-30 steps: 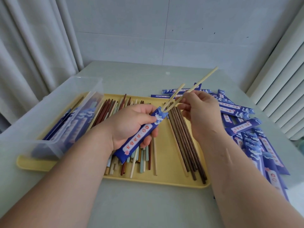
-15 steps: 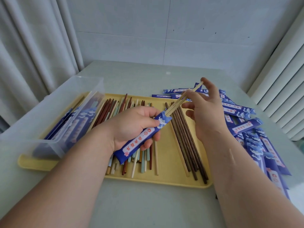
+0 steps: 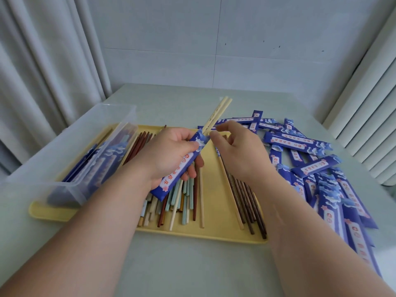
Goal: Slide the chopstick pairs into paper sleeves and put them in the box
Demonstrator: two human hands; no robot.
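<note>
My left hand (image 3: 169, 153) grips a blue paper sleeve (image 3: 177, 168) above the yellow tray (image 3: 216, 230). A pale chopstick pair (image 3: 218, 110) stands in the sleeve, its upper part sticking out toward the back right. My right hand (image 3: 242, 153) hovers just right of the sleeve's mouth. Its thumb and forefinger are loosely curled beside the chopsticks and hold nothing. The clear plastic box (image 3: 70, 146) sits on the tray's left end with several sleeved pairs (image 3: 102, 159) inside.
Loose mixed-colour chopsticks (image 3: 184, 198) and a row of dark brown chopsticks (image 3: 246, 198) lie on the tray. A heap of empty blue sleeves (image 3: 317, 168) covers the table to the right. Curtains hang on the left, and ribbed panels stand on the right.
The chopstick pair has slid deeper into the sleeve. My right hand has let go of it and drawn slightly back. My left hand has tilted the sleeve more upright.
</note>
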